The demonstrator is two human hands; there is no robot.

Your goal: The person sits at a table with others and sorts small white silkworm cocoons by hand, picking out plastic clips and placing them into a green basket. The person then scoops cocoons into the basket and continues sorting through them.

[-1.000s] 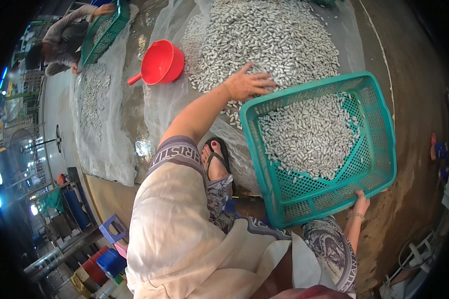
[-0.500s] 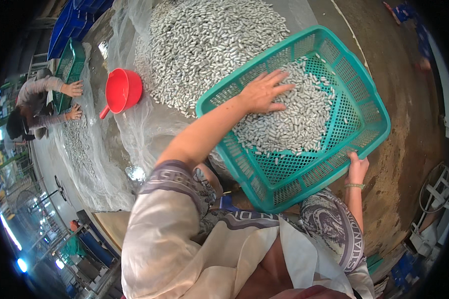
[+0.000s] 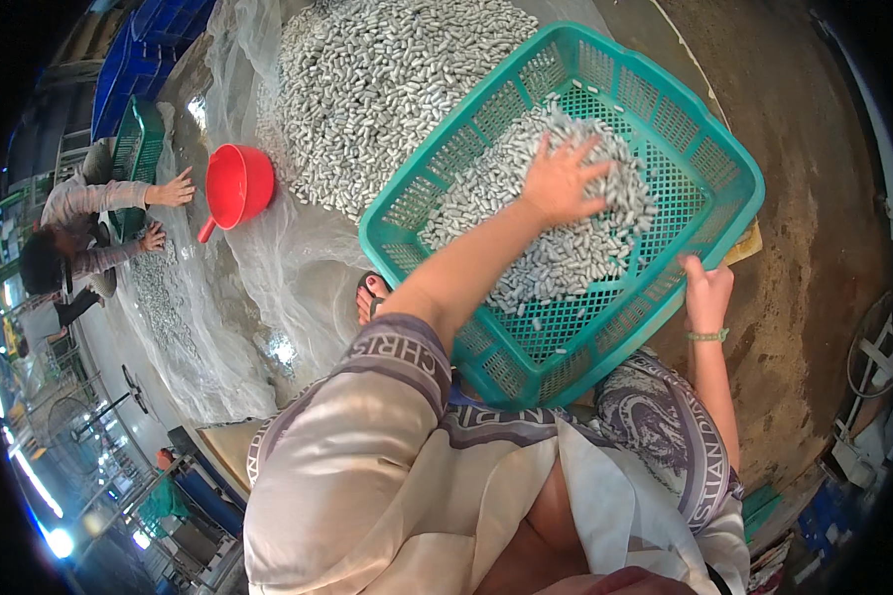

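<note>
A green slatted plastic basket (image 3: 685, 183) rests tilted across my lap, with a heap of small silvery-white capsule-shaped pieces (image 3: 556, 263) inside. Over this heap my left hand (image 3: 566, 183) lies with fingers spread, touching the pieces and grasping none that I can see. At the basket's near right rim, my right hand (image 3: 706, 293) is closed round the edge, its fingertips partly hidden. Beyond the basket, a much larger pile of the same pieces (image 3: 397, 99) covers the plastic sheet.
A red dipper (image 3: 253, 183) with a handle stands on the clear plastic sheet (image 3: 308, 258) at the left. Farther left, another person (image 3: 79, 218) reaches toward a second green basket (image 3: 139, 149) and scattered pieces. Blue crates (image 3: 144, 59) stand at the upper left; brown floor (image 3: 804, 248) lies right.
My left hand has swept to the right over the heap, and pieces blur around it. The basket appears slightly higher and farther left in view. My right hand keeps its hold.
</note>
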